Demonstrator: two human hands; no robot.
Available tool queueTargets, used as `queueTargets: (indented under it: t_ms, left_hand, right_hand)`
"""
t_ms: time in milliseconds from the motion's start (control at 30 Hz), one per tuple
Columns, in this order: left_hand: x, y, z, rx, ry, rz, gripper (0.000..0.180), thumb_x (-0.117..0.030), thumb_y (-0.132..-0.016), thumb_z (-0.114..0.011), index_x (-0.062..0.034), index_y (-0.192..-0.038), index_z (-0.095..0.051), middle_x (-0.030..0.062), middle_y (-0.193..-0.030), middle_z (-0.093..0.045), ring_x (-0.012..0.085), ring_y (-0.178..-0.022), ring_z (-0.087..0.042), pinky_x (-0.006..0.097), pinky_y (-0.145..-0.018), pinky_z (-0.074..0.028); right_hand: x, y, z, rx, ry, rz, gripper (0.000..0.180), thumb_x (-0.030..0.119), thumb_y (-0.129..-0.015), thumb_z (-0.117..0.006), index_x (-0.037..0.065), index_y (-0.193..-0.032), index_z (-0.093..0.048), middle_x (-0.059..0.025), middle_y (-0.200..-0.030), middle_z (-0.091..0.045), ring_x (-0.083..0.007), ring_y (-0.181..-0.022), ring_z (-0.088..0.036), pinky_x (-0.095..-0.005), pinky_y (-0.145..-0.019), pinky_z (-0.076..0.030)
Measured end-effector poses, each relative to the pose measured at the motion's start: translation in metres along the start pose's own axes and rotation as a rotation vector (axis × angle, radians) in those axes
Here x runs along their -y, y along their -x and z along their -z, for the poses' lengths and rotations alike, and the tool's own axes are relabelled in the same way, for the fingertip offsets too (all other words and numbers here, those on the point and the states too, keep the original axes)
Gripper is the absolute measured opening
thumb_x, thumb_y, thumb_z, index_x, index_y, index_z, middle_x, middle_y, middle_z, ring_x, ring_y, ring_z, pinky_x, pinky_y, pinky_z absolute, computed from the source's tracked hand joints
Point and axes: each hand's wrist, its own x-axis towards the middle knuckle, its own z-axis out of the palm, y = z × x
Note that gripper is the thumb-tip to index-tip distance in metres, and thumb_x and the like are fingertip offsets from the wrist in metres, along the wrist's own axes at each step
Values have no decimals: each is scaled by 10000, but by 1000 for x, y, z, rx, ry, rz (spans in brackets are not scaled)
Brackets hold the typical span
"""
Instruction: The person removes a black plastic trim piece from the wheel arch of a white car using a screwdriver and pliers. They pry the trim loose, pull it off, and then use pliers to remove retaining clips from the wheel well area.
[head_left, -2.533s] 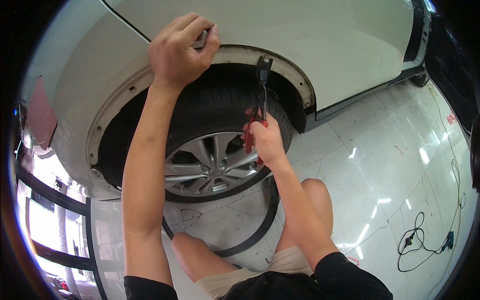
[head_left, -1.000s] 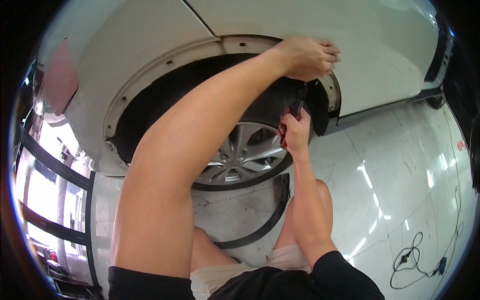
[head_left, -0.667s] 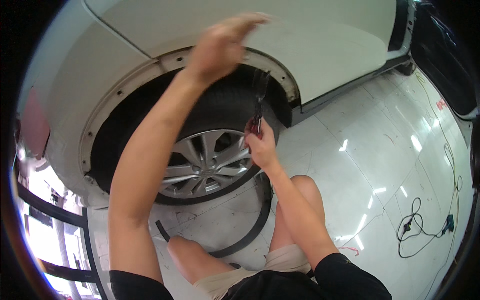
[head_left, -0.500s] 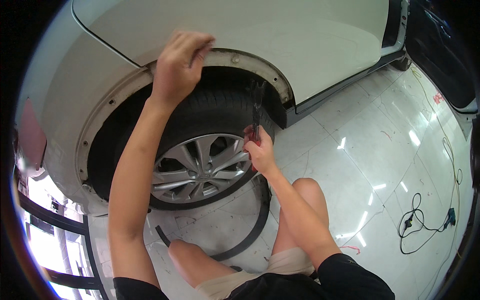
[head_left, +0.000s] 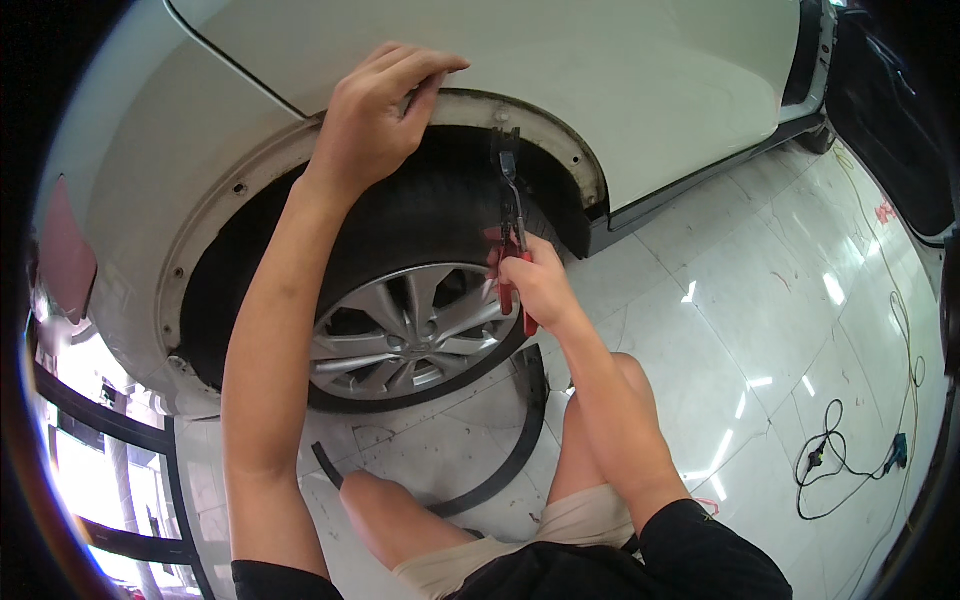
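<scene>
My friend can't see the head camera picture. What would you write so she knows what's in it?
A person's left hand grips the wheel arch edge of a white car, while the right hand raises red-handled pliers to that edge. Below are the tyre, a silver wheel and a curved black trim strip on the tiled floor.

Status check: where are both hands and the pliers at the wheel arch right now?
Left hand gripping the wheel arch lip. Right hand holds red-handled pliers, tip up at the lip. Tyre right behind; nothing blocking.
</scene>
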Motion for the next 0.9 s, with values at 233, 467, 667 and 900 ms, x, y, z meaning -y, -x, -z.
queueTargets:
  t_ms: [233, 467, 667, 900]
  left_hand:
    - [3, 1, -3, -25, 31, -36, 245, 34, -849, -641, -69, -1058, -717, 90, -957, -704, 278, -911, -635, 369, -778, -512]
    - [3, 0, -3, -27, 34, -44, 244, 24, -845, -643, -74, -1055, -718, 79, -973, -709, 273, -941, -639, 380, -807, -525]
    - [4, 1, -2, -10, -2, -66, 249, 20, -844, -644, -78, -1060, -720, 77, -977, -710, 268, -960, -638, 383, -823, -532]
    - [5, 1, -3, -18, -24, -92, 247, -1, -844, -644, -80, -1065, -722, 75, -983, -710, 266, -970, -635, 387, -841, -527]
  right_hand:
    - [25, 1, -5, 31, -87, -63, 489, 44, -773, -519, -67, -1247, -569, -86, -968, -603, -204, -865, -609, -312, -730, -509]
    - [16, -11, -5, -15, 31, -30, 485, 56, -775, -520, -49, -1246, -564, -80, -955, -590, -183, -848, -573, -301, -706, -493]
    - [8, -8, -13, 22, -60, -39, 517, 48, -776, -518, -41, -1285, -539, -73, -977, -586, -178, -878, -578, -298, -716, -493]
    - [5, -12, -10, -1, -63, -77, 512, 8, -788, -485, -38, -1295, -541, -83, -1029, -591, -182, -906, -593, -295, -716, -494]
